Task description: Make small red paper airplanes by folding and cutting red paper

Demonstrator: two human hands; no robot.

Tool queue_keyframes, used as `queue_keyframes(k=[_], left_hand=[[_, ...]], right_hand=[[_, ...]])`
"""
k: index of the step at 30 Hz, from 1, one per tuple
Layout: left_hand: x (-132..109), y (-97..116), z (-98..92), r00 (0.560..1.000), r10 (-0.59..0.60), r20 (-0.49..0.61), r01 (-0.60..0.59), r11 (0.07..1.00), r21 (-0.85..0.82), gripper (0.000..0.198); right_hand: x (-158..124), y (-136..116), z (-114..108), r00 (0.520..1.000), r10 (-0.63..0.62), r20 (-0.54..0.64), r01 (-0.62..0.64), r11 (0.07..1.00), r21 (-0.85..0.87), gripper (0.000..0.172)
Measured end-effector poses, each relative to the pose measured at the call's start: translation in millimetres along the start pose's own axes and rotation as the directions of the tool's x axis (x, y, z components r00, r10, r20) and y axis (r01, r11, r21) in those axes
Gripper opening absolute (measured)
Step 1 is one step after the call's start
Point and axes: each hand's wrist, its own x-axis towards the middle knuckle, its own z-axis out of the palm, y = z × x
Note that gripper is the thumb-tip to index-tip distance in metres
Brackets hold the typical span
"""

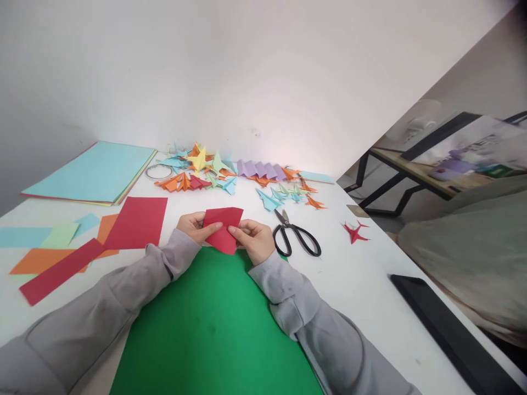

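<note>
Both hands hold a small red sheet of paper (222, 241) up over the far edge of a green mat (209, 312). My left hand (195, 227) grips its left side, thumb on the front face. On the right side, my right hand (256, 240) pinches the sheet with its thumb pressed on the front. Fingers behind the paper are partly hidden. Black-handled scissors (295, 233) lie just right of my right hand, blades pointing away. A larger red sheet (140, 219) lies left of my left hand.
Folded paper pieces (198, 160) in several colours line the wall. At the left are a stack of coloured sheets (94, 170), a tape ring (159, 171) and paper strips (61, 274). A red folded plane (354, 233) and a black flat object (444, 329) lie at the right.
</note>
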Motion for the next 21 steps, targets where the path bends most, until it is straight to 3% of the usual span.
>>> queue_keyframes(k=[9, 17, 21], left_hand=[[-0.1, 0.4, -1.3, 0.996, -0.086, -0.026, 0.085, 0.996, -0.031, 0.036], [1.7, 1.0, -3.6, 0.984, -0.146, 0.106, 0.154, 0.985, -0.076, 0.035], [3.1, 0.2, -4.7, 0.982, -0.145, 0.120, 0.157, 0.983, -0.096, 0.033]], right_hand=[[0.2, 2.2, -2.0, 1.000, 0.000, 0.018, 0.000, 1.000, -0.010, 0.033], [7.5, 8.3, -8.8, 0.998, 0.022, -0.059, -0.017, 0.997, 0.073, 0.027], [8.9, 10.3, -11.3, 1.000, 0.022, -0.019, -0.020, 0.994, 0.103, 0.027]])
